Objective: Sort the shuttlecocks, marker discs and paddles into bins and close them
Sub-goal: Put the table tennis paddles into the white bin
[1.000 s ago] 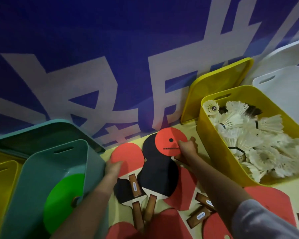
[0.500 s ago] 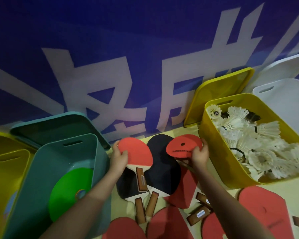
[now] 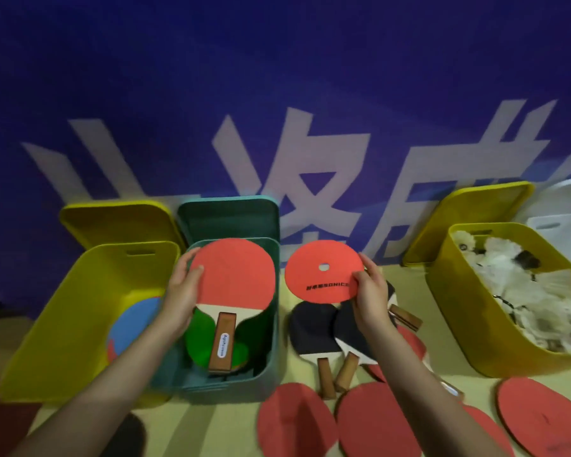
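Behind table (image 3: pixel 297 328): blue banner wall (image 3: pixel 277 94) | teal bin (image 3: pixel 264 374) | yellow bins (image 3: pixel 63 308)

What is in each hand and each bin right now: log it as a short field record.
left hand: grips a red paddle over the teal bin
right hand: pinches a red marker disc above the black paddles
teal bin: green disc inside, lid off
left yellow bin: blue disc inside
right yellow bin: shuttlecocks
table: red paddles and discs unsorted
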Motion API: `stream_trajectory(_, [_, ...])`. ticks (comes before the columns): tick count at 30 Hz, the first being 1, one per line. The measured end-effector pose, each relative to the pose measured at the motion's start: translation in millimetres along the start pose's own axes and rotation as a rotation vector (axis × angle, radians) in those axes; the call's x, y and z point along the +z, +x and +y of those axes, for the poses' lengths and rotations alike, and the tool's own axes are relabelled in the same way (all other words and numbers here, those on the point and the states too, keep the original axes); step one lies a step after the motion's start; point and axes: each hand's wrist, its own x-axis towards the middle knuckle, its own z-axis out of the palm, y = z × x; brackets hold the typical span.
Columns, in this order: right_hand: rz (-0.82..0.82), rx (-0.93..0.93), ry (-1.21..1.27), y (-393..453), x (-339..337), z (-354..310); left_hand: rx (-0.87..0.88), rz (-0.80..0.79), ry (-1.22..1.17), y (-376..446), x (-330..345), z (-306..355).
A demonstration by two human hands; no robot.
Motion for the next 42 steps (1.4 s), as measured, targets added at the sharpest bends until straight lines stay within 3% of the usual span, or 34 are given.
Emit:
stream_trajectory(5, [-0.217, 0.005, -0.066, -58.5, 102.8, 16.6, -0.054, 0.172, -0.113, -13.0, -117.7, 5.9])
stream_trajectory(10, [-0.316, -0.011, -0.095, -111.4, 211.2, 50.8, -0.023, 0.428, -0.133, -14.2, -235.3, 2.1])
stream_trajectory(14, [-0.434, -0.036, -0.260, -146.6, 287.7, 83.5, -0.016, 0.525, -0.139, -18.2, -302.5, -7.3])
stream_trajectory(22, [-0.676, -0.156, -0.798, -169.1, 368.3, 150.7, -0.075, 0.510, -0.163, -10.1, -339.6, -38.4])
stream_trajectory(26, [-0.678, -0.064, -0.947, -152.6, 371.2, 171.4, -0.099, 0.499, -0.170, 5.6, -335.3, -49.6])
stream_trajectory(30, [-0.560, -0.009, -1.205, -141.9, 364.2, 173.6, -0.124, 0.451, -0.196, 17.9, -324.5, -56.4])
stream_trajectory(33, [-0.619, -0.063, -0.893, -156.9, 357.8, 150.3, -0.126, 0.406, -0.223, 23.2, -310.6, -57.1])
stream_trajectory(36, [-0.721, 0.221, -0.390, -181.3, 339.1, 118.5, -0.084, 0.384, -0.262, 27.9, -282.2, -45.1])
stream_trajectory(38, [-0.707, 0.214, -0.287, -189.4, 320.5, 109.5, -0.049, 0.332, -0.270, 25.7, -256.1, -32.0])
stream_trajectory(42, [-0.500, 0.085, -0.171, -188.2, 276.8, 97.5, -0.043, 0.175, -0.234, 14.1, -197.8, -15.7])
